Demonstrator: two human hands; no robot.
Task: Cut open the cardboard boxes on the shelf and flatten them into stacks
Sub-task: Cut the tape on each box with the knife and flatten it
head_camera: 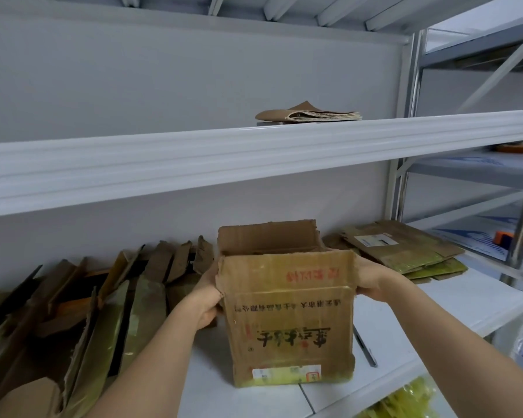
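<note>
The cardboard box (pixel 290 315) stood upright on the white shelf (pixel 453 300) at lower centre of the frame, its top flaps open, its print upside down and its corners worn; it looked empty, light and fairly stiff yet easily crushed, so the two upper side edges seemed the right place to take hold. The left hand (pixel 207 300) gripped the box's upper left corner and the right hand (pixel 375 282) its upper right edge, fingers curled behind the side walls and mostly hidden. A stack of flattened boxes (pixel 405 248) lay at centre right, and a pen-like tool (pixel 364 346), possibly the cutter, lay just beside the box.
</note>
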